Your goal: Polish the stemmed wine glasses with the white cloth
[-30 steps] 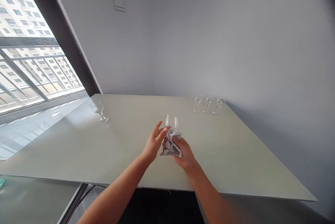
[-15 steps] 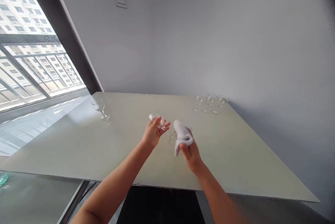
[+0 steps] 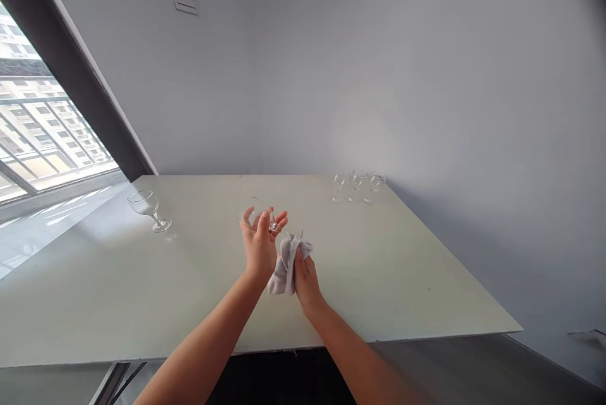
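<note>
My left hand (image 3: pixel 260 241) is closed around the bowl of a clear stemmed glass (image 3: pixel 273 224), which is tilted with its foot toward the right. In my right hand (image 3: pixel 307 279) is a bunched white cloth (image 3: pixel 286 269), held against the foot end of that glass. The cloth covers most of the foot, with a bit of its rim showing above. Both hands are over the middle of the table, close together.
A larger stemmed glass (image 3: pixel 146 206) stands upright at the table's left. Three stemmed glasses (image 3: pixel 358 183) stand together at the back right by the wall. The pale table (image 3: pixel 388 266) meets the walls at the back; a window (image 3: pixel 42 121) is at left.
My right hand has brought the cloth leftward onto the glass's foot end; before, they were apart. My left hand still grips the glass. The view has turned slightly right.
</note>
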{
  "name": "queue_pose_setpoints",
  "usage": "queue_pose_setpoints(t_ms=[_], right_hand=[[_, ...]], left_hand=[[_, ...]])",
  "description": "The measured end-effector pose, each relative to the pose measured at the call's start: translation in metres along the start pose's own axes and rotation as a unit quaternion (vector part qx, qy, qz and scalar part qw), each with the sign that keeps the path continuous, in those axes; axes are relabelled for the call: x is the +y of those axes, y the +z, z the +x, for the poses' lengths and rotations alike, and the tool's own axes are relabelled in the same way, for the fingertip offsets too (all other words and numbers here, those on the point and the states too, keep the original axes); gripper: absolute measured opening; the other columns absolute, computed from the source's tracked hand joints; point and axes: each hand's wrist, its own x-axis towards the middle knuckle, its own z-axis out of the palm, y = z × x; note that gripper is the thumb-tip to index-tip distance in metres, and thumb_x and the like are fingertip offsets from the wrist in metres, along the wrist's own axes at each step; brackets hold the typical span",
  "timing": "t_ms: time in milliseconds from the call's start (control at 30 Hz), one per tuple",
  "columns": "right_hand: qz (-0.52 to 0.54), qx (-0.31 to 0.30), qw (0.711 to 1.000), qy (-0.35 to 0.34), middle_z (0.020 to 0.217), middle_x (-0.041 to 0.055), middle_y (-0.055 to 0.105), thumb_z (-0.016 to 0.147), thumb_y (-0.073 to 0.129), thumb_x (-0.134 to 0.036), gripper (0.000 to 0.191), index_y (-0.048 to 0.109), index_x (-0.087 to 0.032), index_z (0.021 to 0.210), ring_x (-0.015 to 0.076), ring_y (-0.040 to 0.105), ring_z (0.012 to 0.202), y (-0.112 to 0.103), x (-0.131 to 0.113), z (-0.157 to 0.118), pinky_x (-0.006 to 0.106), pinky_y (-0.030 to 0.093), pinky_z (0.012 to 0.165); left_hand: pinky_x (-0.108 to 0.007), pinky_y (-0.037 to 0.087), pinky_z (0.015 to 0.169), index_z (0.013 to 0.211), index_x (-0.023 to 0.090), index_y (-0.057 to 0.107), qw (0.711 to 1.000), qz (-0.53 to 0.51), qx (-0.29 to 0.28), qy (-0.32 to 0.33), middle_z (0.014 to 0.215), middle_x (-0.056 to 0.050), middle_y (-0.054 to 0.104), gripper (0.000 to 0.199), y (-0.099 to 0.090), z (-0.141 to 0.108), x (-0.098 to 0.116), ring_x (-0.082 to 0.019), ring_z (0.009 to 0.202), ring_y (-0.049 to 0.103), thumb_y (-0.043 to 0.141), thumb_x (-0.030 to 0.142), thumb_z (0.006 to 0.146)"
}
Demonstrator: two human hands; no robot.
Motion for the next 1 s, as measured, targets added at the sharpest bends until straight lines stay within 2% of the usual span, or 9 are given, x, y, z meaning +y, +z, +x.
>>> queue_pose_setpoints(t_ms=[67, 133, 233, 367, 567, 667, 767, 900, 1000], right_hand=[[-0.15, -0.064, 0.986, -0.033, 0.094, 0.0077, 0.058, 0.083, 0.034, -0.056, 0.044, 0.055, -0.02, 0.097, 0.0173, 0.056, 0.072, -0.008, -0.001, 0.001, 0.03, 0.043, 0.062], [-0.314, -0.114, 0.938, -0.093, 0.116, 0.0082, 0.051, 0.079, 0.042, -0.057, 0.044, 0.054, -0.023, 0.105, 0.0152, 0.056, 0.07, -0.023, -0.008, 0.005, 0.03, 0.042, 0.061], [-0.463, -0.093, 0.871, -0.139, 0.12, 0.0062, 0.048, 0.08, 0.041, -0.056, 0.042, 0.054, -0.027, 0.107, 0.0099, 0.054, 0.059, -0.044, -0.029, 0.017, 0.028, 0.041, 0.059], [-0.495, 0.001, 0.851, -0.176, 0.086, 0.003, 0.058, 0.082, 0.041, -0.049, 0.037, 0.056, -0.025, 0.106, 0.0102, 0.05, 0.052, -0.051, -0.055, 0.035, 0.025, 0.037, 0.053], [-0.505, -0.05, 0.853, -0.123, 0.071, -0.0008, 0.062, 0.081, 0.042, -0.028, 0.021, 0.063, -0.027, 0.078, 0.0135, 0.054, 0.061, -0.053, -0.045, 0.066, 0.023, 0.032, 0.053], [-0.534, -0.002, 0.843, -0.057, 0.078, 0.0019, 0.064, 0.082, 0.04, -0.035, 0.027, 0.064, -0.023, 0.074, 0.016, 0.057, 0.073, -0.079, -0.031, 0.093, 0.024, 0.035, 0.06], [-0.555, 0.061, 0.829, 0.005, 0.08, 0.0069, 0.065, 0.083, 0.038, -0.035, 0.032, 0.064, -0.019, 0.073, 0.0187, 0.057, 0.079, -0.115, -0.019, 0.122, 0.025, 0.035, 0.062], [-0.564, 0.117, 0.814, 0.075, 0.086, 0.0099, 0.065, 0.083, 0.038, -0.034, 0.032, 0.065, -0.016, 0.082, 0.0201, 0.058, 0.081, -0.15, -0.004, 0.152, 0.025, 0.035, 0.06], [-0.563, 0.135, 0.809, 0.102, 0.086, 0.0095, 0.065, 0.083, 0.037, -0.034, 0.032, 0.064, -0.016, 0.086, 0.0197, 0.059, 0.078, -0.161, 0.007, 0.166, 0.025, 0.036, 0.057]], left_hand=[[-0.037, 0.048, 0.081, 0.112, 0.03, 0.027, 0.996, 0.055, -0.001, 0.072, 0.105, -0.003, 0.049, 0.044, -0.001, 0.006, 0.006, -0.016, 0.086, 0.063, 0.054, 0.038, 0.078], [-0.035, 0.048, 0.079, 0.115, 0.03, 0.025, 0.986, 0.108, -0.002, 0.123, 0.108, -0.005, 0.048, 0.05, -0.004, 0.012, 0.012, -0.016, 0.086, 0.062, 0.057, 0.036, 0.077], [-0.03, 0.048, 0.074, 0.117, 0.029, 0.026, 0.972, 0.174, -0.017, 0.156, 0.109, -0.007, 0.048, 0.057, -0.007, 0.018, 0.016, -0.018, 0.091, 0.061, 0.061, 0.032, 0.073], [-0.03, 0.047, 0.072, 0.121, 0.028, 0.027, 0.952, 0.258, -0.081, 0.145, 0.109, -0.007, 0.051, 0.063, 0.001, 0.012, 0.006, -0.021, 0.101, 0.056, 0.064, 0.029, 0.07], [-0.034, 0.043, 0.08, 0.131, 0.031, 0.018, 0.889, 0.394, -0.2, 0.119, 0.117, -0.007, 0.052, 0.074, 0.015, 0.006, -0.011, -0.022, 0.109, 0.049, 0.062, 0.033, 0.072], [-0.039, 0.037, 0.088, 0.132, 0.03, 0.021, 0.822, 0.511, -0.206, 0.144, 0.126, -0.007, 0.046, 0.074, -0.007, 0.019, -0.011, -0.025, 0.116, 0.042, 0.061, 0.039, 0.071], [-0.039, 0.035, 0.089, 0.128, 0.028, 0.031, 0.775, 0.594, -0.15, 0.155, 0.123, -0.006, 0.048, 0.055, -0.044, 0.033, -0.013, -0.024, 0.113, 0.044, 0.051, 0.04, 0.078], [-0.038, 0.036, 0.086, 0.124, 0.024, 0.035, 0.743, 0.648, -0.098, 0.138, 0.113, -0.007, 0.053, 0.043, -0.089, 0.042, -0.03, -0.023, 0.105, 0.048, 0.042, 0.037, 0.083], [-0.037, 0.037, 0.085, 0.122, 0.022, 0.037, 0.739, 0.66, -0.094, 0.102, 0.11, -0.007, 0.055, 0.041, -0.105, 0.046, -0.044, -0.022, 0.101, 0.05, 0.041, 0.035, 0.084]])
